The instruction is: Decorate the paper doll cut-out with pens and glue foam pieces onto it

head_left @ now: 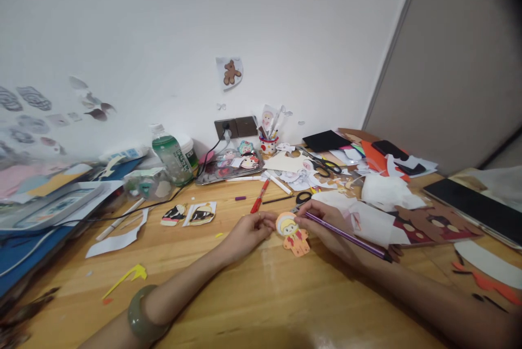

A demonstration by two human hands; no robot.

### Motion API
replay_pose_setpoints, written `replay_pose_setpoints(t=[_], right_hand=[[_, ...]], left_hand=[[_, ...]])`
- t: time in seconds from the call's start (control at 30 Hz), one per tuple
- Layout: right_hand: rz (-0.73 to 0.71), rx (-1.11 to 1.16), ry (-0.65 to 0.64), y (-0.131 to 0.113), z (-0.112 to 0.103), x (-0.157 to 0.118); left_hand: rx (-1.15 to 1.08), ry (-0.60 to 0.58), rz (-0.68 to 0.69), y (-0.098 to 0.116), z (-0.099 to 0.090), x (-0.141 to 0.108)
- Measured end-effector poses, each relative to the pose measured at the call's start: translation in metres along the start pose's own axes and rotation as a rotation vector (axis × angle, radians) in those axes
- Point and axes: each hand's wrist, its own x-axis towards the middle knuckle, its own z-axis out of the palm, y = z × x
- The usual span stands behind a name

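An orange paper cutout figure (297, 241) with a white-rimmed hood is upright between my hands, just above the table. My left hand (252, 234) pinches its left edge with thumb and fingertips. My right hand (326, 229) is closed around a slim purple pen (346, 236), whose near end points right and down over my wrist. The right fingertips also meet the right side of the figure's head. Behind the hands lie a red pen (260, 197) and black-handled scissors (303, 198). A short purple cap (240, 198) rests further left.
Paper scraps (299, 178) and larger scissors (326, 167) cover the back right. A green bottle (173, 156), a pen cup (268, 145) and a black cable (171, 199) are at the back. A yellow scrap (138, 272) lies front left, and a dark tablet-like slab (473, 210) far right.
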Motion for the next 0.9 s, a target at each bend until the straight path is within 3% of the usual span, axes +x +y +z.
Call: replay_pose_setpoints(t=[0.6, 0.77, 0.9], right_hand=[[-0.028, -0.068, -0.121, 0.007, 0.004, -0.006], [-0.054, -0.243, -0.074, 0.017, 0.004, -0.002], [-0.069, -0.294, -0.03, 0.019, 0.004, 0.0]], left_hand=[[-0.028, 0.004, -0.022, 0.003, 0.001, -0.001], [0.031, -0.006, -0.02, 0.007, 0.001, -0.002], [0.115, 0.056, 0.001, 0.003, -0.001, -0.002]])
